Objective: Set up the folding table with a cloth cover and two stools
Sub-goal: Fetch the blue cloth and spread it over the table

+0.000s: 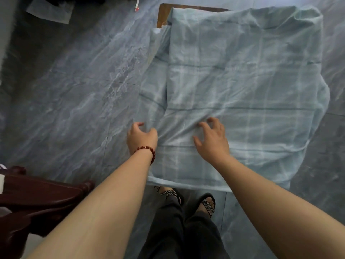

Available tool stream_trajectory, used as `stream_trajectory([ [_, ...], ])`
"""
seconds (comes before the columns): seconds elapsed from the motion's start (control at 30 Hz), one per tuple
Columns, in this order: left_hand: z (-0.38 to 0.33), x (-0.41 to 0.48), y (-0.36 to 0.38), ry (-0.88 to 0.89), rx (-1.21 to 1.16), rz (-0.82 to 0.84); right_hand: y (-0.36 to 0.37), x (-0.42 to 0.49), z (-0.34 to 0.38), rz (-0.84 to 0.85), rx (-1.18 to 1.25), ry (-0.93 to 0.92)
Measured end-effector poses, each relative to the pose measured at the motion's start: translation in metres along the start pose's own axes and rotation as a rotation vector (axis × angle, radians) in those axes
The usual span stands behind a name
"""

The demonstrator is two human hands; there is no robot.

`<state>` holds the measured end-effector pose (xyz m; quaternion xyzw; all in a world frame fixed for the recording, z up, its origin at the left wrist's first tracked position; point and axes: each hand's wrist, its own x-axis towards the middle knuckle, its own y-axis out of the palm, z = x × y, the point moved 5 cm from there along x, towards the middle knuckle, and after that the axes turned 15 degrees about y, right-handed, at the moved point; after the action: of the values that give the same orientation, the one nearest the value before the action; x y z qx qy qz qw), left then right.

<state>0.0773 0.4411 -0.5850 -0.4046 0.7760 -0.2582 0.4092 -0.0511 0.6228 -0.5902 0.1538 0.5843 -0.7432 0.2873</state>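
Note:
A pale blue checked cloth lies spread over the folding table, whose brown wooden top shows only at the far left corner. The cloth hangs down over the left side and the near edge. My left hand, with a red bead bracelet on the wrist, pinches the hanging left part of the cloth near the near left corner. My right hand rests on top of the cloth with its fingers spread and slightly bent. No stool is in view.
Dark red wooden furniture stands at the lower left. A grey marbled tile floor surrounds the table. A pale sheet lies on the floor at the top left. My feet in sandals stand at the table's near edge.

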Motion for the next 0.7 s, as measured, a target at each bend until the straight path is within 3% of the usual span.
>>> stream_trajectory([
  [0.13,-0.055,0.03,0.003,0.198,-0.007,0.035,-0.016,0.017,0.017,-0.03,0.062,0.004],
  [0.43,-0.145,0.085,0.013,0.354,0.008,0.092,-0.073,0.071,0.067,-0.074,0.174,-0.028],
  [0.7,-0.229,0.151,0.038,0.484,-0.007,-0.027,-0.129,0.163,0.115,-0.129,0.224,-0.123],
])
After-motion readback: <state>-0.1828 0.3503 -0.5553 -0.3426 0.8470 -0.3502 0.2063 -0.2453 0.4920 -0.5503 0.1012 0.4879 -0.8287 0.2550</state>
